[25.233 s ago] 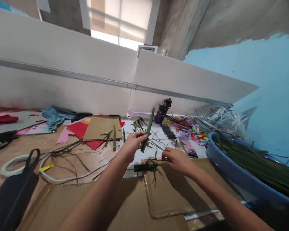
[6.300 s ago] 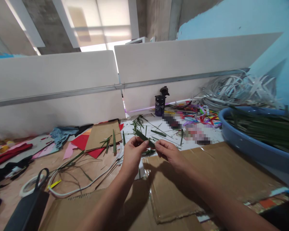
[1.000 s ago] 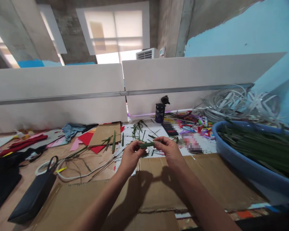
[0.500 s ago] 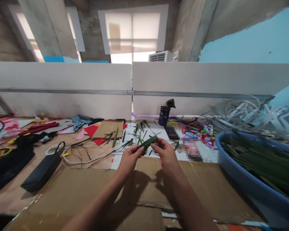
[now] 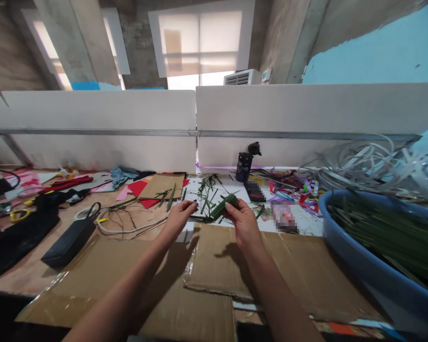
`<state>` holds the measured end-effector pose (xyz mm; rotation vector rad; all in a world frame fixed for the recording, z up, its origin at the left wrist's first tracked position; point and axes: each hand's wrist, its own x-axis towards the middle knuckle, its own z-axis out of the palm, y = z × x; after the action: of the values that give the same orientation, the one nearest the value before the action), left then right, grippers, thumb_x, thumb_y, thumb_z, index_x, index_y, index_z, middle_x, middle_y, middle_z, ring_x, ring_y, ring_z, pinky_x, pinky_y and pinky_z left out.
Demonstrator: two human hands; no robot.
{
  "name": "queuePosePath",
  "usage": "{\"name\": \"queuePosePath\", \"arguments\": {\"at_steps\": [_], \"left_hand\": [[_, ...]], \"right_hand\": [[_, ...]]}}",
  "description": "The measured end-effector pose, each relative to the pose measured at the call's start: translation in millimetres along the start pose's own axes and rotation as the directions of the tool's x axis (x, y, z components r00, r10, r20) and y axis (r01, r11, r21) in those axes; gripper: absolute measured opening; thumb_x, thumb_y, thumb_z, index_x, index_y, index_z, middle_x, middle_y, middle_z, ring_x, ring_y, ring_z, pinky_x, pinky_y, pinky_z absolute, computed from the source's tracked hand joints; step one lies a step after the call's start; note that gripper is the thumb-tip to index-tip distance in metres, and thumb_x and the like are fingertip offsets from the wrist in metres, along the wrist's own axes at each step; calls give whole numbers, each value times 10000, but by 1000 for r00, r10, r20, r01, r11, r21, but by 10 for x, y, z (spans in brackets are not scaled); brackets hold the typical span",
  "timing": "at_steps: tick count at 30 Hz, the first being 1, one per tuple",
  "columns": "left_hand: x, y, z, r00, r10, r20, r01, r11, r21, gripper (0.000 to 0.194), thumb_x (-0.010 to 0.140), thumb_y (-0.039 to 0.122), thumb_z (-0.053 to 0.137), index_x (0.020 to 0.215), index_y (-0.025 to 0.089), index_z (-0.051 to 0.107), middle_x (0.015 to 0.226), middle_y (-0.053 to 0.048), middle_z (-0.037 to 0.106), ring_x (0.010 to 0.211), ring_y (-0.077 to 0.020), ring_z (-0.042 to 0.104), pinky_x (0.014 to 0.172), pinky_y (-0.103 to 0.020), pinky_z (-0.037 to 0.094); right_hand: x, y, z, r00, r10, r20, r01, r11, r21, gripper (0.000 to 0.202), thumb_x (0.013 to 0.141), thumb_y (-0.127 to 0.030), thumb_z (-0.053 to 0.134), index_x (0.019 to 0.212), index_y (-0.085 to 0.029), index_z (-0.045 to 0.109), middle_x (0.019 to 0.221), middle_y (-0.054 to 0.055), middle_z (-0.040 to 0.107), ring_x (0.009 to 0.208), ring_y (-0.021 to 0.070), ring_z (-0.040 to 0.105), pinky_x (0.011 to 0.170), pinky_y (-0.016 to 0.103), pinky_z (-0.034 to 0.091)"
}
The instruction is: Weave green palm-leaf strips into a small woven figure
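My right hand (image 5: 244, 219) grips a folded piece of green leaf (image 5: 222, 207) between thumb and fingers, above the white paper. To its left, apart from that leaf, is my left hand (image 5: 181, 213), its thumb and fingers closed together; anything between them is too small to make out. Thin green leaf scraps (image 5: 207, 186) lie scattered on the paper just beyond both hands. Under my forearms are flattened cardboard sheets (image 5: 288, 266).
A blue tub (image 5: 333, 240) full of long green leaves stands at the right. Behind are an open dark bottle (image 5: 243, 166), coloured ribbons and coiled clear strips (image 5: 364, 164). At the left lie a black case (image 5: 69, 242), a white cord loop and yellow-handled scissors (image 5: 20, 215).
My left hand has come off the leaf and moved left. The leaf piece stays in my right hand and now tilts down to the left. The view has shifted slightly.
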<state>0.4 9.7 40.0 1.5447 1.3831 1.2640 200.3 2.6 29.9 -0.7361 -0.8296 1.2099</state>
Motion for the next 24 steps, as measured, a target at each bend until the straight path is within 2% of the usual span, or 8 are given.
{"name": "queuePosePath", "arguments": {"at_steps": [3, 6, 10, 13, 17, 21, 24], "left_hand": [[200, -111, -103, 1000, -8, 21, 5, 992, 129, 164, 680, 395, 841, 725, 250, 778, 904, -112, 818, 974, -356, 715, 921, -403, 506], [288, -196, -89, 998, -28, 64, 13, 975, 221, 172, 569, 259, 886, 637, 256, 728, 869, -107, 809, 1093, -404, 694, 1016, -428, 466], [303, -226, 4, 996, -31, 87, 9, 972, 235, 166, 584, 253, 870, 664, 242, 726, 957, -120, 813, 1204, -419, 656, 1101, -462, 416], [275, -171, 76, 994, -15, 106, -1, 988, 152, 195, 714, 389, 809, 795, 215, 771, 1021, -125, 808, 1145, -372, 677, 1071, -454, 448], [172, 2, 163, 981, -6, 195, 16, 999, -47, 461, 853, 594, 678, 1007, 175, 795, 1037, -118, 802, 1022, -291, 705, 939, -395, 516], [92, 177, 225, 960, -21, 280, 80, 977, -200, 553, 823, 628, 737, 1153, 187, 784, 1081, -109, 789, 905, -224, 686, 839, -356, 515], [101, 205, 253, 955, -15, 296, 99, 957, -273, 515, 706, 584, 854, 1021, 182, 784, 981, -74, 759, 842, -189, 644, 804, -331, 488]], "right_hand": [[16, 14, -11, 1000, -11, 4, 11, 1000, -2, 341, 611, -418, 934, 839, -261, 735, 878, -7, 742, 801, 209, 649, 810, 383, 545], [33, 23, -27, 1000, -16, -4, 16, 999, -27, 341, 610, -425, 936, 837, -268, 737, 865, -5, 743, 788, 213, 645, 790, 386, 543], [44, 21, -52, 1000, -4, -18, 3, 999, -47, 341, 609, -435, 944, 822, -261, 743, 831, -16, 732, 743, 193, 628, 731, 352, 527], [42, 18, -63, 1000, 20, -4, -20, 999, -48, 368, 598, -456, 958, 833, -248, 767, 841, -14, 744, 732, 181, 630, 710, 327, 519], [34, 11, -66, 995, 63, 75, -56, 994, -95, 380, 616, -493, 951, 868, -249, 804, 844, -1, 770, 727, 189, 635, 704, 328, 513], [29, 7, -64, 970, 147, 192, -116, 980, -163, 395, 616, -506, 946, 894, -252, 827, 845, 13, 785, 746, 212, 656, 712, 340, 513], [31, 22, -67, 959, 181, 218, -138, 971, -197, 399, 613, -495, 952, 887, -241, 813, 834, 22, 782, 755, 216, 669, 730, 343, 507]]}}
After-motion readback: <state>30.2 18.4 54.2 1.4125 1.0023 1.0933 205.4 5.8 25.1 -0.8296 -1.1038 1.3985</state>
